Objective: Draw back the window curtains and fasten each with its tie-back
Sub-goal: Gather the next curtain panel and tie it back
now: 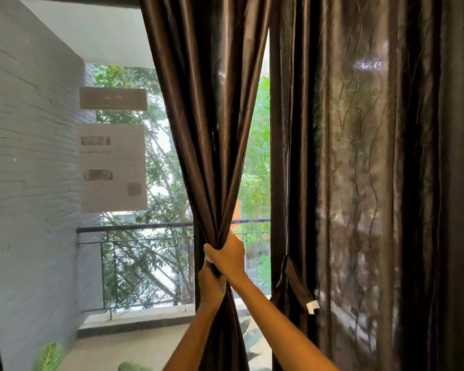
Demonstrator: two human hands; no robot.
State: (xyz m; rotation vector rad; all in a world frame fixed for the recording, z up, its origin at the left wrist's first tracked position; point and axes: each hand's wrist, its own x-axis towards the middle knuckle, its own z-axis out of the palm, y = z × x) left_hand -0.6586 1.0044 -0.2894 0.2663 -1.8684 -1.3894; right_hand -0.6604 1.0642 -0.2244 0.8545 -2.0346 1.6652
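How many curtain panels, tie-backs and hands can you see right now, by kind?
Curtain panels: 2, the gathered curtain and the hanging curtain
Tie-backs: 1, loose tie-back
Hands: 2, left hand and right hand
Total: 5

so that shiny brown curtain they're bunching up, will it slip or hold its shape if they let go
The brown curtain looks glossy and satiny, so it probably slides easily in the grip of the right hand and left hand. It hangs in soft folds, so it's likely floppy and would fan back out once released.
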